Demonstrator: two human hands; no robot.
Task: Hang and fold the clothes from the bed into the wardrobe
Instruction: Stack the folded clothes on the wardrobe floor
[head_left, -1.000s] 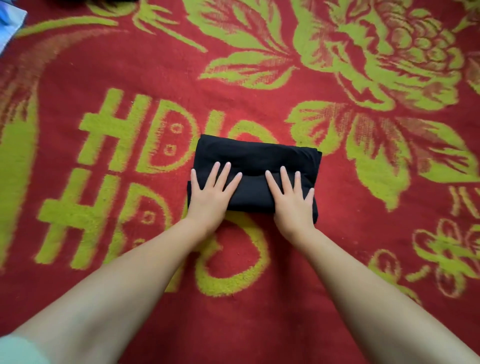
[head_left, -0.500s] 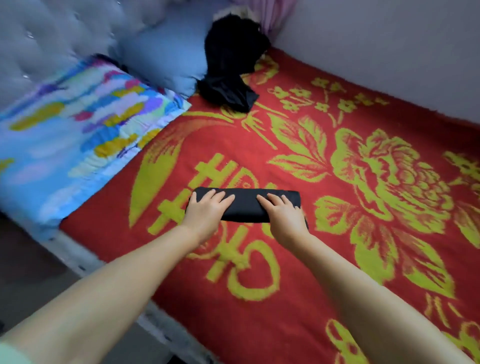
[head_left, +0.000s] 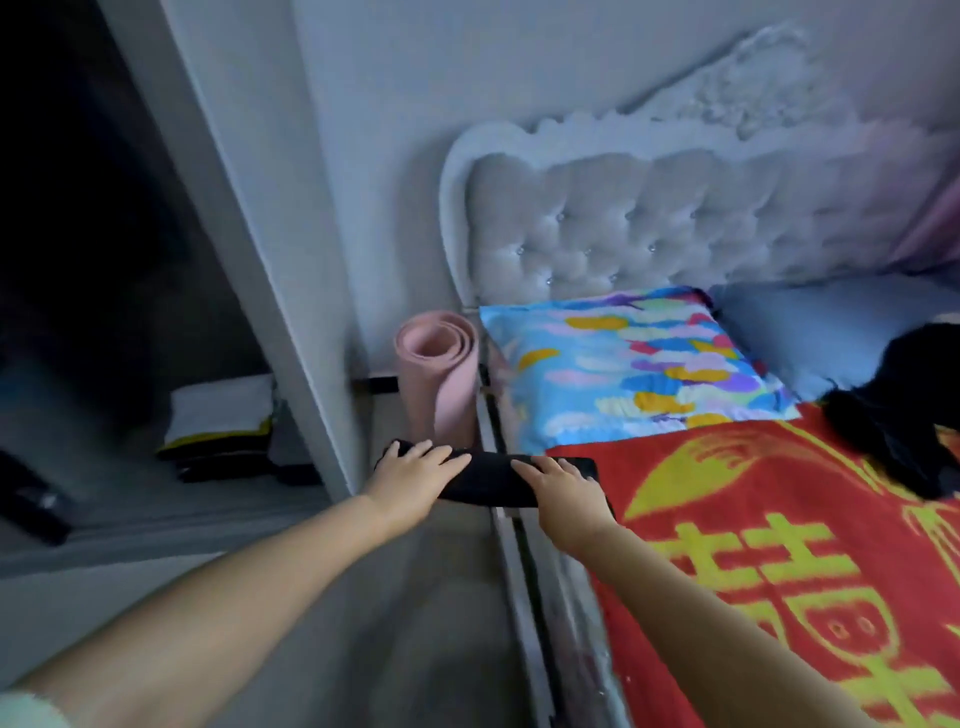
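A second ago I had both palms flat on the folded black garment (head_left: 488, 480), pressing it against the red blanket (head_left: 779, 519); now it is off the bed and in the air, carried between my two hands over the gap between the bed edge and the wardrobe (head_left: 156, 260). My left hand (head_left: 415, 475) holds its left end with the fingers laid over the top, and my right hand (head_left: 563, 491) holds the right end the same way; the thumbs are hidden underneath, so I judge both hands are gripping the bundle rather than merely resting on it. The view has swung left as well: half a second ago it looked along the bed, and now it takes in the tufted headboard (head_left: 675, 223), the patterned pillow (head_left: 623, 374), a rolled pink mat (head_left: 441, 369) standing on the floor just beside the bed, and the open wardrobe on the left, where a stack of folded clothes (head_left: 218, 421) sits on a low shelf. I read this as the folding of this piece being finished and the carry to the shelf under way. A heap of black clothing (head_left: 909, 410) lies far right on the bed, so more remains to do.
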